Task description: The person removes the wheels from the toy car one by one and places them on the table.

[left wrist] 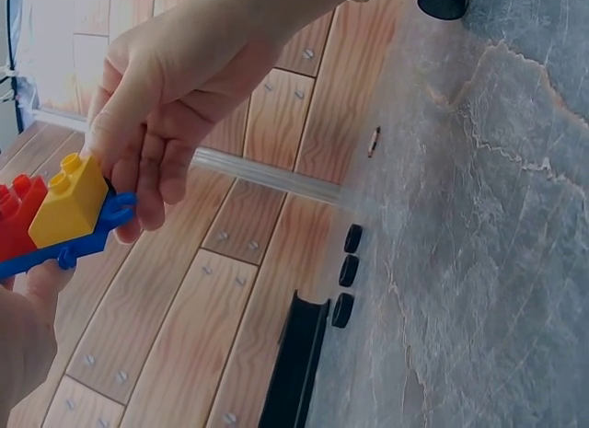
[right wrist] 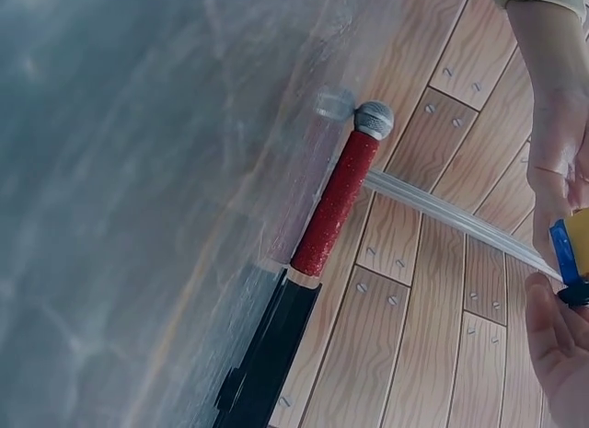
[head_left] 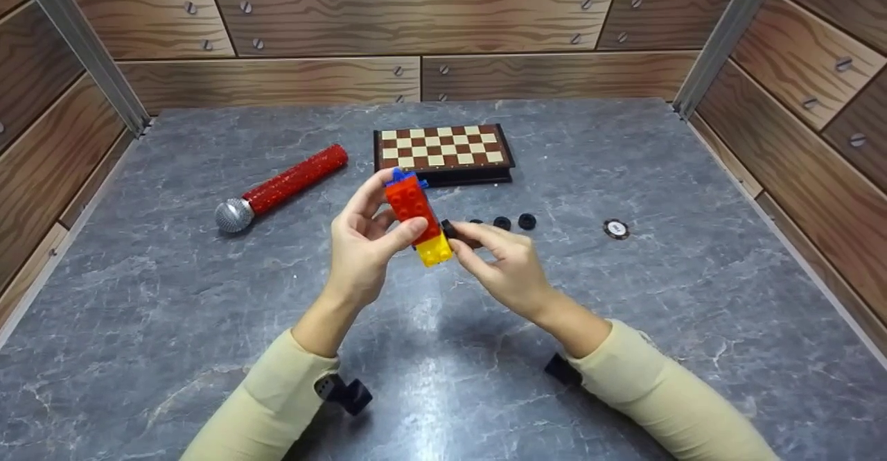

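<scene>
At the left of the head view a red microphone (head_left: pixel 280 187) lies on the grey table (head_left: pixel 173 294), its mesh head toward the lower left. In the centre, the left hand (head_left: pixel 364 242) grips a toy brick stack (head_left: pixel 418 218) above the table, thumb across its red face; its long axis runs near upright, blue end tilted up-left, yellow end down. The right hand (head_left: pixel 502 263) pinches the stack's lower end. Behind it sits a folded chessboard (head_left: pixel 442 152); to the right lie black discs (head_left: pixel 514 222) and a poker chip (head_left: pixel 616 229).
</scene>
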### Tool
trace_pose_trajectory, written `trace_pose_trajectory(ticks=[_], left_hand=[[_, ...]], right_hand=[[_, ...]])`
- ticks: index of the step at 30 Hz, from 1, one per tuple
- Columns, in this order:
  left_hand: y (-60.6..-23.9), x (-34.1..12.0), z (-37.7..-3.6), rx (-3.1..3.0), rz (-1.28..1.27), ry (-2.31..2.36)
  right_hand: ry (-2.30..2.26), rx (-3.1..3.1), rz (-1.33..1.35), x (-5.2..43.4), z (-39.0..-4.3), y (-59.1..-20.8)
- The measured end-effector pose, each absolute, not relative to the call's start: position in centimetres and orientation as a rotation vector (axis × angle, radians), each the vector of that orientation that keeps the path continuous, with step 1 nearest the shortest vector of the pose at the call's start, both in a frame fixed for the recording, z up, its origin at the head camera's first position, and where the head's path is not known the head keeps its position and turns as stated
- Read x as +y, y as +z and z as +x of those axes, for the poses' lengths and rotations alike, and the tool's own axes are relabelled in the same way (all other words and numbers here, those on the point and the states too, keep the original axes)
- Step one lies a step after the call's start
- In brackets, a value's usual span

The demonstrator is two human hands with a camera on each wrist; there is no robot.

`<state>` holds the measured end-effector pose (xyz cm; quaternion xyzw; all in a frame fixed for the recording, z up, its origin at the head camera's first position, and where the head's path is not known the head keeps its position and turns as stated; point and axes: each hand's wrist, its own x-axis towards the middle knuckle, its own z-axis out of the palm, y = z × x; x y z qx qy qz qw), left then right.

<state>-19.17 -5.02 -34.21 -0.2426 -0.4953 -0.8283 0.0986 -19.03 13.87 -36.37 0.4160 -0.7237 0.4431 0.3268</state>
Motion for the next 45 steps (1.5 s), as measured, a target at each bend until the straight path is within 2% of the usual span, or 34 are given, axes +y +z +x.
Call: trace_pose_trajectory(ticks=[21, 39, 45], left_hand=[[-34.3, -4.98, -19.14, -1.546, -0.897, -2.194], [-34.54, -5.25, -19.36, -1.522, -0.856, -2.257], [-34.24, -5.71, -19.43, -1.522, -0.828, -2.338]], right_hand=[[1.072, -1.753, 1.104, 13.88, -19.16, -36.74], [1.151, -1.793, 1.095, 13.89, -19.27, -36.75], [1.365, -1.902, 1.096, 14.25, -18.96, -36.33]])
